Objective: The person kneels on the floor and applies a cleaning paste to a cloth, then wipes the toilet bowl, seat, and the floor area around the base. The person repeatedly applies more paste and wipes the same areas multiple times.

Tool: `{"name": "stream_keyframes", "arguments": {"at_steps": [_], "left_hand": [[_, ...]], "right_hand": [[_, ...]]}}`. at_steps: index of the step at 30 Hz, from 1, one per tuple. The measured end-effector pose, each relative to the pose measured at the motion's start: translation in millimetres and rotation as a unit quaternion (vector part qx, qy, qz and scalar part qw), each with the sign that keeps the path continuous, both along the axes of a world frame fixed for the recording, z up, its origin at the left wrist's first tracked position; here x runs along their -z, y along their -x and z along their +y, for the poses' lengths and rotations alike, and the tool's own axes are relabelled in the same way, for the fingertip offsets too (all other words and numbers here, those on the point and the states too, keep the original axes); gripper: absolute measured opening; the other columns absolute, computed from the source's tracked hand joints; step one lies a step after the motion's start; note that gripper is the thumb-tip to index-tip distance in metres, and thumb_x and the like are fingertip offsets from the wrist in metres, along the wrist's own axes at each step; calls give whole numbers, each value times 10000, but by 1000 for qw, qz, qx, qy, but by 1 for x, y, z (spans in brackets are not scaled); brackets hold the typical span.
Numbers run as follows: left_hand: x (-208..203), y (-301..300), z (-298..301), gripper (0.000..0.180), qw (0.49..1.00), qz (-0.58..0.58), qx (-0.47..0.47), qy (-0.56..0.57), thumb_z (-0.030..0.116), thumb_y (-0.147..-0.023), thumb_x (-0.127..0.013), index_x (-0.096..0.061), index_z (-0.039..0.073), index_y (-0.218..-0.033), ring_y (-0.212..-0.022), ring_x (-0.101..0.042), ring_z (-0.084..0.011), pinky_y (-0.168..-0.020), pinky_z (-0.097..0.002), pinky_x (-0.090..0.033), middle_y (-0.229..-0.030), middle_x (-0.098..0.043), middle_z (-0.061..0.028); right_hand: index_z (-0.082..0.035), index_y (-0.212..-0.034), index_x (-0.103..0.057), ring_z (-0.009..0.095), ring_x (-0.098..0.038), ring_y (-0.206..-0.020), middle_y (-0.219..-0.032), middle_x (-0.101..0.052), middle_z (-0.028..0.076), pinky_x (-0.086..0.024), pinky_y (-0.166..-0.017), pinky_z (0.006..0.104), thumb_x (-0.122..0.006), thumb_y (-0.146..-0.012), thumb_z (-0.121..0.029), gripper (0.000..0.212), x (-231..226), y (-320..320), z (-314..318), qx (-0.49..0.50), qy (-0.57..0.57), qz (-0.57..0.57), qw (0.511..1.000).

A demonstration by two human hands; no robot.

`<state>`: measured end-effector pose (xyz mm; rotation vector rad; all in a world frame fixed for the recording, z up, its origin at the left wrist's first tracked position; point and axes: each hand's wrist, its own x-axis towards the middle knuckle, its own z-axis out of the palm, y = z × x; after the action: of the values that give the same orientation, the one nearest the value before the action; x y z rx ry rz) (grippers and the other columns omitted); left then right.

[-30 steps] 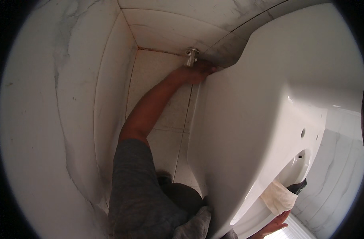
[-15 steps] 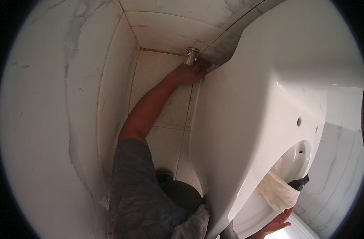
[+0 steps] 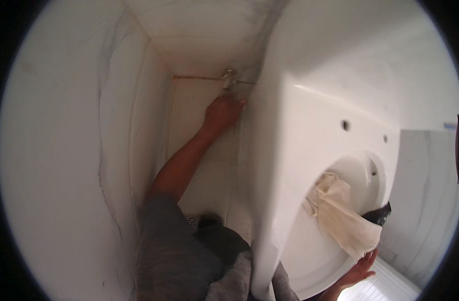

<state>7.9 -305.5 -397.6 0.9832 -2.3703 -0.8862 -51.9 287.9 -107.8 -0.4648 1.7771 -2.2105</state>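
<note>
My left arm reaches down between the tiled wall and the white toilet (image 3: 310, 120). At its end my left hand (image 3: 224, 113) is just short of a small metal angle valve (image 3: 229, 78) low on the back wall. Its back faces up and the picture is smeared there, so its fingers and anything in them are hidden. On the other side, my right hand (image 3: 358, 271) rests by the outer rim of the bowl, fingers stretched and apart. A cream cloth (image 3: 342, 213) hangs over that rim into the bowl, close to my right fingertips.
A black item (image 3: 378, 215) lies on the rim beside the cloth. Marbled wall tiles (image 3: 74, 150) hem in my left arm. Light floor tiles (image 3: 209, 185) and part of a drain grate (image 3: 193, 222) show below it. A white ribbed panel (image 3: 377, 283) is at the lower right.
My left hand has drawn back slightly from beside the toilet's base, its fingers less spread. The view has shifted, showing more of the bowl and cloth. My right hand stays at the rim.
</note>
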Motion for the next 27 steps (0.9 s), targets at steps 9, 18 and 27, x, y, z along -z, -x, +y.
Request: {"name": "stream_keyframes", "arguments": {"at_steps": [9,18,27], "left_hand": [[-299,-43,-47,499,955,-271,121,6,432,-866,-701,-740,-40,-1025,-932,-696,-370,-829,-443,-523,-993,-720,-242],[-517,-20,135,410,928,21,337,-155,172,-879,-772,-659,-20,-1223,-779,-610,-85,-712,-258,-486,-818,-674,-74],[-480,98,310,529,892,-57,423,-152,312,-894,-741,-601,12,-1307,-844,-659,-131,-715,-280,-517,-963,-704,-43]], "right_hand": [[-50,-1518,-369,263,-540,-1236,-1338,-563,156,-448,-1021,430,-357,-1003,-706,834,-3,-23,-57,214,-249,-40,944],[9,-1263,-627,271,-604,-1068,-1153,-652,183,-483,-921,467,-339,-902,-849,975,-12,50,-18,-87,-412,-366,830],[23,-1184,-648,305,-664,-972,-1016,-688,173,-527,-873,457,-332,-886,-843,969,-15,47,-40,-123,-463,-229,847]]}}
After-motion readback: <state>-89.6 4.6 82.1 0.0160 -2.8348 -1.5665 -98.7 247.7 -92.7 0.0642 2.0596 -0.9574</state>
